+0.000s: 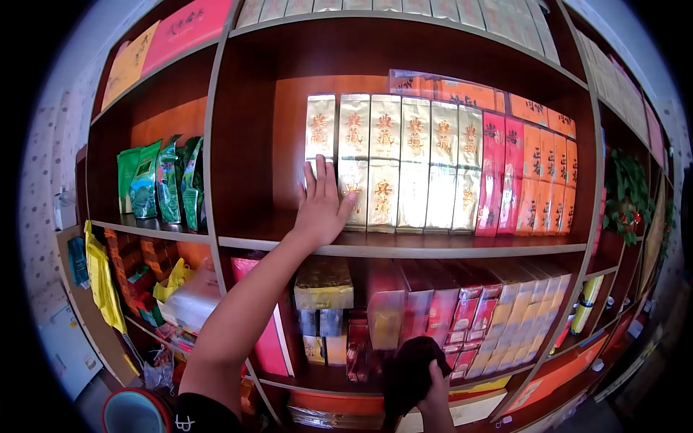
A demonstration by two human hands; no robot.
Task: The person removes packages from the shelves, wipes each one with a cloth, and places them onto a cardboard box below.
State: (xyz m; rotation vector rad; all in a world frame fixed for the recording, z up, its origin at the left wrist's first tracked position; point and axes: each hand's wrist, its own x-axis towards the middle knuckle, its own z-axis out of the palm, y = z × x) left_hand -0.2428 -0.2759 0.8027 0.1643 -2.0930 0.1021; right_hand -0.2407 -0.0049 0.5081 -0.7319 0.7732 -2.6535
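Gold packets (415,133) with orange characters stand in two stacked rows on the middle shelf (404,245). My left hand (323,204) is spread flat against the lower packets at the left end of the row, its fingers pointing up and apart. Lower down, my right hand (435,386) is closed around a dark cloth (415,372), in front of the shelf with the red and yellow boxes. The cloth hides part of that shelf. Red packets (501,173) stand directly right of the gold ones.
Orange packets (541,184) fill the right end of the middle shelf. Green bags (146,180) stand in the left compartment. Wrapped boxes (498,317) line the shelf below. A round bin (133,413) is at the lower left, and a plant (626,187) at the right.
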